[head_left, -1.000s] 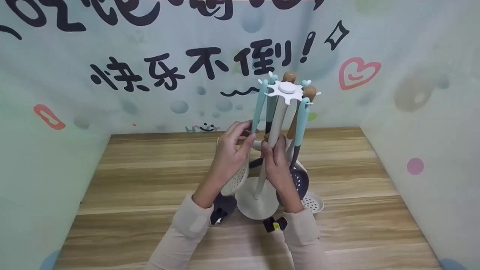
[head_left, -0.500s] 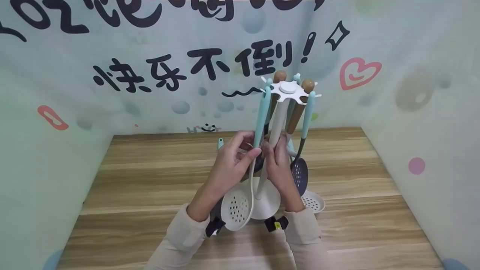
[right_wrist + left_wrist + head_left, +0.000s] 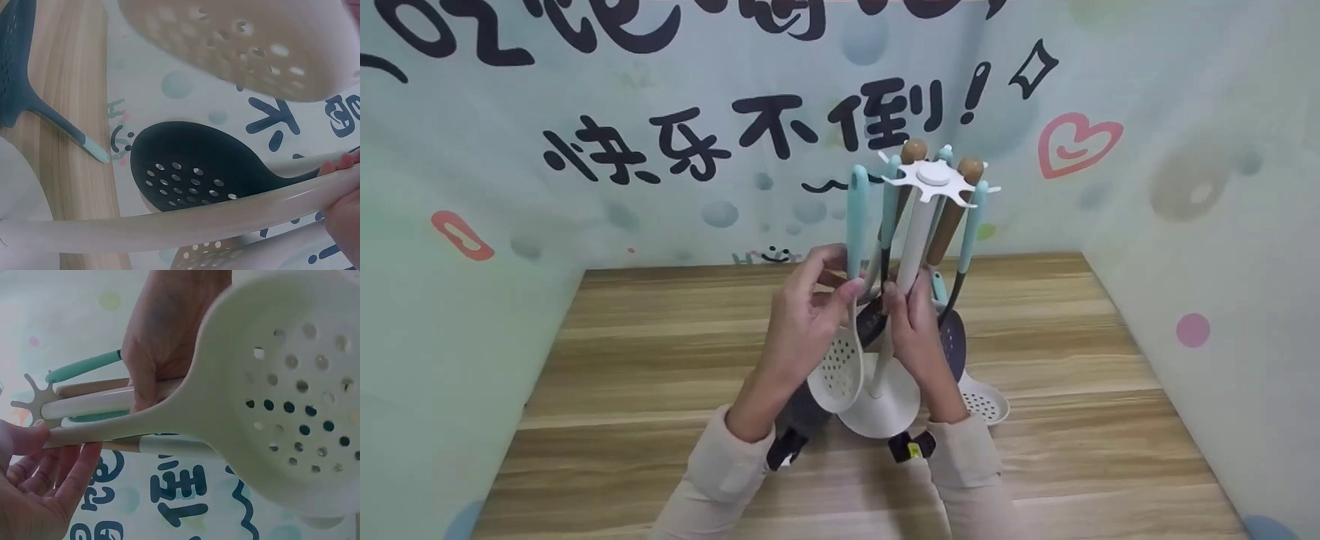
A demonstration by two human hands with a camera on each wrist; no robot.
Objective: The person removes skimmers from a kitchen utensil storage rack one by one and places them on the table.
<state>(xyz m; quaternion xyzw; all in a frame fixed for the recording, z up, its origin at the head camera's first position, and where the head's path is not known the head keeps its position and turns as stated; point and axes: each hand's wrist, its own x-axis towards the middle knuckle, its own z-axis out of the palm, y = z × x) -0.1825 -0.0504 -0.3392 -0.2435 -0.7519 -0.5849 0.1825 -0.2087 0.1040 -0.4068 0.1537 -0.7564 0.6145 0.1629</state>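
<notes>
My left hand (image 3: 802, 322) pinches a white skimmer (image 3: 840, 371) by the lower part of its teal handle, thumb in front. The skimmer hangs bowl down, its handle end standing left of the star-shaped top of a white utensil stand (image 3: 919, 240). In the left wrist view, the skimmer's bowl (image 3: 298, 399) fills the right side, full of holes. My right hand (image 3: 916, 322) grips the stand's pole around its middle. Several utensils hang from the hooks, among them a dark skimmer (image 3: 191, 163), teal handles (image 3: 973, 229) and wooden handles (image 3: 949, 232).
On the wooden table (image 3: 660, 360) stands the stand's round white base (image 3: 892, 409). Another white slotted utensil (image 3: 986, 405) lies right of it. A dark slotted utensil with a teal-tipped handle (image 3: 56, 118) lies on the table too. Behind rises a printed backdrop (image 3: 720, 165).
The left hand has moved the white skimmer down, then up and left, its handle end now apart from the stand's top. The stand's top and hanging utensils have turned slightly; the right hand keeps its grip.
</notes>
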